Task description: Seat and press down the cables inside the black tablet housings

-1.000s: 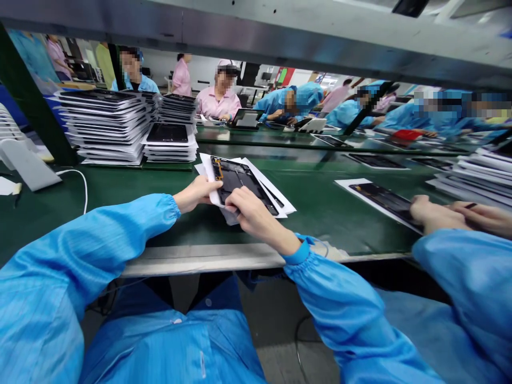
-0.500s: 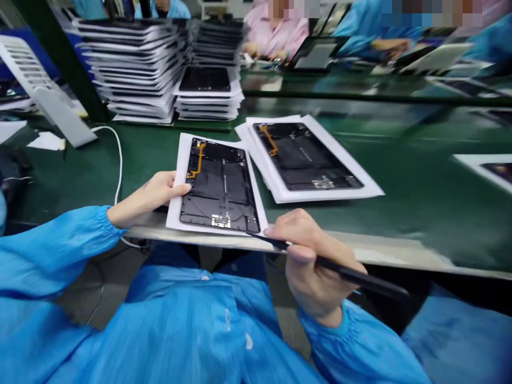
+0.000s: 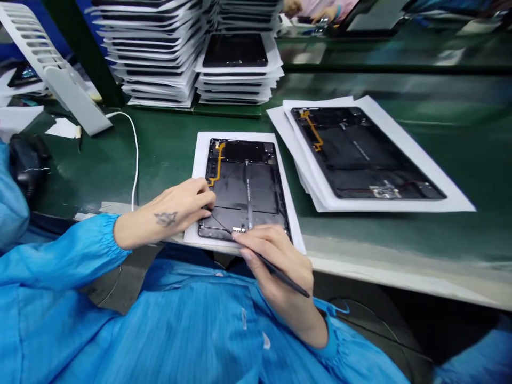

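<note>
An opened black tablet housing (image 3: 232, 197), with an orange flex cable (image 3: 219, 165) along its upper left, lies on a white sheet (image 3: 200, 154) at the bench's front edge. My left hand (image 3: 184, 205) is closed at the housing's left side, its thumb and fingertips pinching a thin black wire (image 3: 221, 222). That wire runs toward the small board at the bottom of the housing. In my right hand (image 3: 280, 261) are slim black tweezers (image 3: 284, 277), gripped low over the bottom edge. Fingers hide their tips and part of the board.
To the right, a second open tablet housing (image 3: 372, 154) rests on several white sheets. Tall stacks of tablet parts between sheets (image 3: 156, 58) stand at the back left. A white stand (image 3: 68, 80) and a white cable (image 3: 136, 154) are at left. A co-worker's hands (image 3: 326, 13) show across the bench.
My left hand has gone from holding the sheet and housing edge to pinching the wire. My right hand has brought the tweezers over the small board. The view has tilted down.
</note>
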A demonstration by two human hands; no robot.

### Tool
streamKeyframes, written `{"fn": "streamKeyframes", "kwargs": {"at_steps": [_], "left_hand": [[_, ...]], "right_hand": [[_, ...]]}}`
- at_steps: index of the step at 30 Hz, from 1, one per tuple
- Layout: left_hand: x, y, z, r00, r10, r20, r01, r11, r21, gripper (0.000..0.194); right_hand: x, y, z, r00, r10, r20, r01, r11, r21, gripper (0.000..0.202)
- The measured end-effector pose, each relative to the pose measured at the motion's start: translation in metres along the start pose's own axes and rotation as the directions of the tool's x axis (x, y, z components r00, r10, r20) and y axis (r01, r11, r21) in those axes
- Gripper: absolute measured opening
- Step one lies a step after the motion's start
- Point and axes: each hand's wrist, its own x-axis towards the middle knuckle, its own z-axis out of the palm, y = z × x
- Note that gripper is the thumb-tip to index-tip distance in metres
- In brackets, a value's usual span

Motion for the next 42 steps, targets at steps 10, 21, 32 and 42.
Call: {"fn": "streamKeyframes", "kwargs": {"at_steps": [10, 21, 32, 42], "left_hand": [[-0.005, 0.016, 0.004, 0.993, 0.023, -0.115, -0.029, 0.998, -0.055, 0.013], [-0.033, 0.047, 0.023, 0.894, -0.2, -0.4, 0.093, 0.958, -0.273, 0.007], [-0.033, 0.048, 0.029, 0.828, -0.334, -0.451, 0.155, 0.908, -0.388, 0.006], [-0.031, 0.046, 0.023, 0.872, -0.306, -0.383, 0.217, 0.941, -0.259, 0.008]], "right_hand": [[0.002, -0.003, -0.009, 0.994, -0.098, -0.042, 0.093, 0.99, -0.102, 0.035], [0.031, 0.001, 0.034, 0.973, -0.145, 0.18, 0.204, 0.904, -0.376, 0.03], [0.033, 0.008, 0.034, 0.983, -0.04, 0.178, 0.076, 0.977, -0.197, 0.022], [0.026, 0.008, 0.024, 0.98, -0.114, 0.165, 0.157, 0.946, -0.284, 0.032]]}}
